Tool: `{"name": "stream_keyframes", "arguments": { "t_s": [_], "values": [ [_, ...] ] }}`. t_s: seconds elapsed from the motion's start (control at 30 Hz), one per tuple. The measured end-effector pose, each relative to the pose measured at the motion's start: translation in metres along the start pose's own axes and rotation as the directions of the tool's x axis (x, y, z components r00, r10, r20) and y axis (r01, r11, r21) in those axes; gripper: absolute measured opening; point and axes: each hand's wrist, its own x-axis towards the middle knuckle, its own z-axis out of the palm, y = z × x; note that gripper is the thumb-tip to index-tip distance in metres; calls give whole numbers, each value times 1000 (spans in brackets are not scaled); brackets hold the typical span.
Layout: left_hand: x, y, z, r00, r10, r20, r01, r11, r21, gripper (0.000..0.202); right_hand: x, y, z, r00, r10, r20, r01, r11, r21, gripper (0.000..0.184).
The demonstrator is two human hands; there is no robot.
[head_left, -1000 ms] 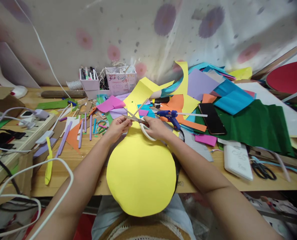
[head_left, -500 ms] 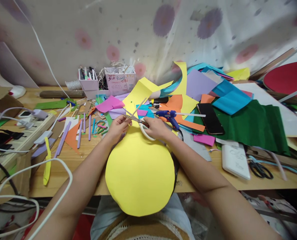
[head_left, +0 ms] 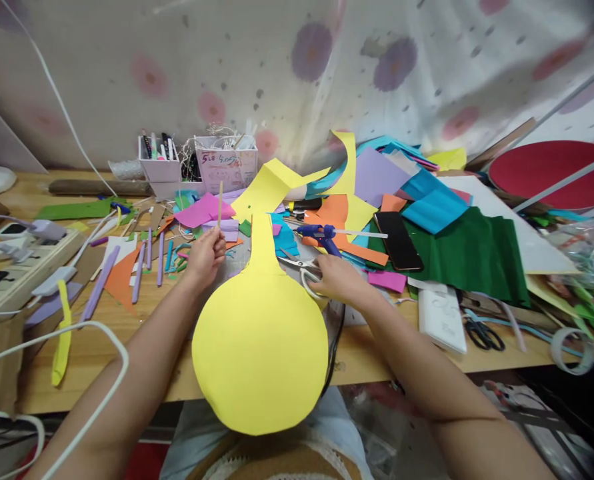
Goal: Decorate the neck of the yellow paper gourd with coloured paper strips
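My left hand (head_left: 207, 255) is closed around a thin wooden stick (head_left: 220, 203), held upright left of the yellow paper. In my right hand (head_left: 333, 275) is a pair of white-handled scissors (head_left: 307, 273), with the blades parted and pointing left beside the paper's neck. A yellow paper cutout (head_left: 261, 353), a large round disc with a narrow neck at its far end, lies between my arms and overhangs the near table edge. Just beyond the right hand rests a blue glue gun (head_left: 321, 232) with a pale glue stick in its back.
Coloured paper scraps (head_left: 209, 210) cover the table's back. A phone (head_left: 398, 241), a white power bank (head_left: 441, 319) and dark scissors (head_left: 484, 332) lie to the right. A power strip (head_left: 37, 273) and a looping white cable (head_left: 119, 340) are at left. Pen boxes (head_left: 227, 170) stand behind.
My hands have moved apart. The left one has carried the stick leftward and turned it upright; the right has drawn the scissors right and down, uncovering the paper's neck. The view has shifted right.
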Motion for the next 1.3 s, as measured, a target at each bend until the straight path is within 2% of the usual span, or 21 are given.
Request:
{"name": "stream_keyframes", "arguments": {
  "t_s": [0.07, 0.13, 0.17, 0.2, 0.23, 0.27, 0.3, 0.37, 0.47, 0.6, 0.73, 0.8, 0.87, 0.97, 1.03, 1.1, 1.17, 1.23, 1.3],
  "values": [
    [-1, 0, 1, 1000, -7, -26, 7, 1000, -4, 24, -11, 19, -4, 1000, -2, -22, 3, 999, 40, 26],
    [-1, 0, 2, 999, -1, -39, 0, 1000, -4, 25, -20, 47, -9, 986, 168, -10, -167, 984, 68, 21],
    [-1, 0, 2, 999, 4, -42, -4, 1000, 0, 25, -23, 64, -10, 953, 294, -68, -290, 955, 61, 22],
    [-1, 1, 3, 999, 6, -44, -6, 1000, 5, 25, -25, 82, -10, 908, 376, -182, -368, 926, 79, 27],
    [-1, 1, 4, 999, 7, -43, -7, 1000, 11, 25, -25, 99, -9, 856, 413, -311, -401, 910, 107, 32],
    [-2, 0, 4, 999, 5, -42, -5, 1000, 18, 25, -23, 114, -7, 815, 405, -414, -390, 912, 124, 39],
    [-2, 0, 5, 999, 2, -41, -1, 1000, 24, 25, -20, 127, -4, 793, 383, -473, -372, 920, 121, 43],
    [-4, -1, 6, 999, -7, -42, 8, 999, 39, 25, -13, 145, 2, 797, 373, -475, -363, 925, 117, 45],
    [-5, -1, 6, 999, -10, -52, 13, 998, 58, 25, -5, 154, 8, 789, 359, -498, -348, 930, 119, 45],
    [-3, -2, 4, 998, -16, -65, 21, 997, 73, 24, -6, 147, 7, 797, 366, -481, -355, 927, 117, 46],
    [-2, -2, 5, 997, -21, -71, 27, 995, 93, 22, -19, 130, -3, 776, 403, -485, -400, 909, 115, 38],
    [-2, -3, 5, 997, -9, -78, 16, 995, 99, 22, -26, 118, -8, 806, 415, -422, -420, 903, 87, 27],
    [-3, -3, 6, 997, 1, -82, 8, 995, 104, 22, -32, 104, -12, 863, 391, -322, -385, 919, 84, 18],
    [-5, -4, 7, 996, 5, -84, 6, 992, 124, 21, -32, 79, -13, 938, 253, -237, -218, 962, 161, 14],
    [-6, -4, 8, 996, 7, -87, 6, 990, 142, 22, -27, 61, -10, 961, 87, -263, -29, 976, 217, 12],
    [-7, -6, 9, 996, 8, -94, 8, 987, 163, 21, -17, 43, -4, 948, -117, -295, 182, 962, 204, 13],
    [-7, -7, 9, 994, 19, -104, 1, 982, 186, 20, -6, 27, 3, 916, -278, -290, 321, 941, 111, 18],
    [-6, -9, 8, 993, 37, -109, -12, 976, 217, 19, 5, 17, 10, 904, -368, -219, 381, 925, 19, 24],
    [-5, -11, 8, 993, 61, -104, -34, 969, 244, 18, 12, 10, 14, 911, -385, -144, 382, 923, -52, 25]
  ]
}}
